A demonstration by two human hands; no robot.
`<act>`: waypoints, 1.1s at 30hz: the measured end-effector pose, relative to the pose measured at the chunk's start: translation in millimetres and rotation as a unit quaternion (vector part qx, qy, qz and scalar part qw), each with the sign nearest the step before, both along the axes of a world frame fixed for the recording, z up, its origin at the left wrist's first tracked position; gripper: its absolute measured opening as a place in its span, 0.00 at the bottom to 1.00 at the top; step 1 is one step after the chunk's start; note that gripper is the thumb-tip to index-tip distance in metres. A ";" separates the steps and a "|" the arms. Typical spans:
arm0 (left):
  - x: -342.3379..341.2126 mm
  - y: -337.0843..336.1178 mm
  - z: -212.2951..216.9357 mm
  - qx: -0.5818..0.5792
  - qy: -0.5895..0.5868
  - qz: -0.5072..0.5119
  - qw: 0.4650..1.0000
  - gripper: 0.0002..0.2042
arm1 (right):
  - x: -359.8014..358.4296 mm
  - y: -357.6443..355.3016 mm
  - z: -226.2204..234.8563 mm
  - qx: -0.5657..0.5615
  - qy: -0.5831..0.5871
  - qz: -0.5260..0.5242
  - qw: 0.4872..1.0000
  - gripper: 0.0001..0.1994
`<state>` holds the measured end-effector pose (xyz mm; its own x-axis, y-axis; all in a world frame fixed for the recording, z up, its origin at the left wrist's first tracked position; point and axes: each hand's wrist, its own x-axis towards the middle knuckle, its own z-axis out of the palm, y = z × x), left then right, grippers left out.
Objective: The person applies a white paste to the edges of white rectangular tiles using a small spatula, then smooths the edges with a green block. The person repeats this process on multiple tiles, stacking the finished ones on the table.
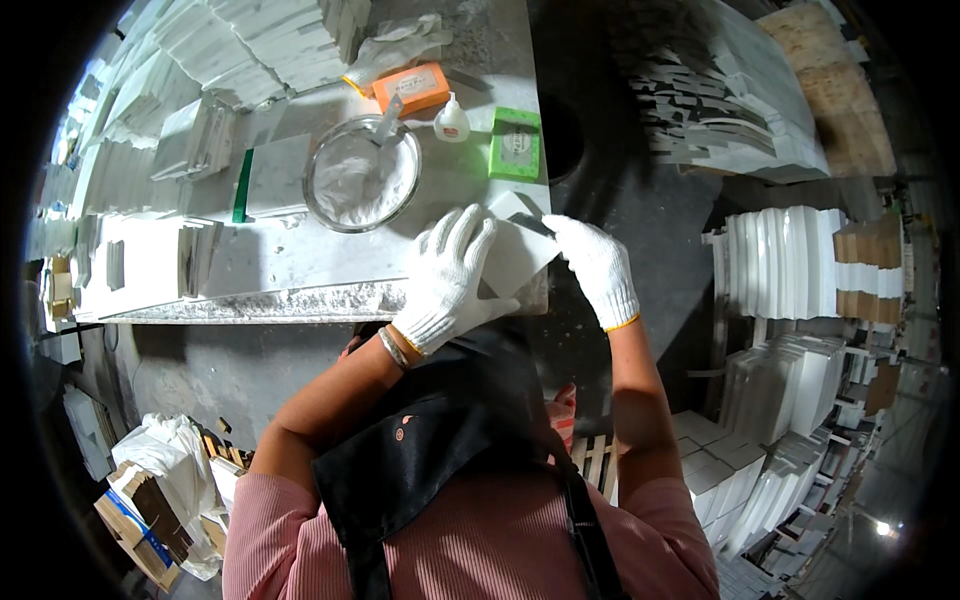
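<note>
Pressing white tile (515,255) flat on surface (290,262) — left hand (450,280) spread open, palm down on tile's near-left part. Right hand (598,265) closed on small dark tool (532,222) at tile's far-right corner. Judgement: keep palm pressure even, work tool along edge — tile overhangs surface's edge. Bowl of white paste (362,175) beyond left hand.

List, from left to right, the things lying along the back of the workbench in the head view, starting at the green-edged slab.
Green-edged slab → round glass bowl of white powder → orange box → small white bottle → green box.
</note>
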<state>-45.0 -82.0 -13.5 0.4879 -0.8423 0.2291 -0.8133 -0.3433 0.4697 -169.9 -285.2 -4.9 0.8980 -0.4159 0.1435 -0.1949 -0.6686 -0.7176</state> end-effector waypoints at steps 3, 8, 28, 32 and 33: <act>0.1 1.7 -0.8 0.004 0.004 0.003 1.000 0.49 | -14.4 10.4 -0.5 0.092 0.028 -0.028 0.995 0.15; 0.9 1.5 0.7 0.004 0.006 -0.001 1.000 0.49 | -17.4 11.7 -0.2 0.020 0.008 -0.007 1.000 0.15; -2.2 0.3 -0.9 0.007 -0.019 0.004 1.000 0.47 | -26.8 55.6 -5.2 0.132 0.007 -0.072 0.989 0.12; -0.7 2.6 -9.3 -0.049 -0.025 -0.008 0.998 0.44 | -40.2 65.0 0.5 0.247 0.001 -0.086 0.965 0.15; 1.5 1.9 -9.1 -0.071 -0.025 -0.014 0.997 0.43 | -40.8 62.5 7.2 0.290 -0.010 -0.123 0.949 0.15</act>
<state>-43.5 -80.2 -22.6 0.4488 -0.8127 0.3715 -0.8458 -0.2521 0.4702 -210.7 -222.7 2.3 0.7634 -0.6265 -0.1571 -0.2764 -0.0971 -0.9561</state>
